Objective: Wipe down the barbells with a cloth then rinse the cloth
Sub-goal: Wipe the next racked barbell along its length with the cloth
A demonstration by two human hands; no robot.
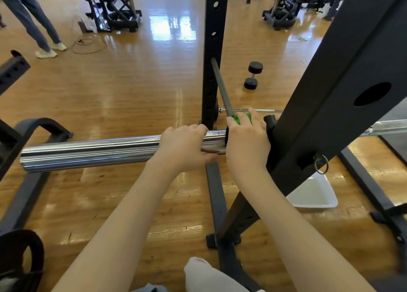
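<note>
**Both hands at the collar end of the barbell sleeve**

A thick chrome steel barbell sleeve lies across the view from 9 o'clock toward the centre, resting in a black steel squat rack whose slanted upright fills the 2 o'clock side. The left hand is curled over the top of the sleeve near its inner end, fingers wrapped over the far side and thumb underneath, gripping the bar. Just beside it, toward 3 o'clock, the right hand is clamped around a green-handled tool with a long grey metal shaft; the shaft slants up toward 12 o'clock in front of the rack's rear vertical post. The hand covers most of the green handle, and sits against the black collar where the sleeve meets the rack.

On the wooden floor, a white rectangular plastic basin sits at 4 o'clock, partly behind the slanted upright. A black dumbbell lies at 1 o'clock. A white cloth-like item shows at 6 o'clock; what it is I cannot tell. Another person's legs stand at 10 o'clock.
</note>
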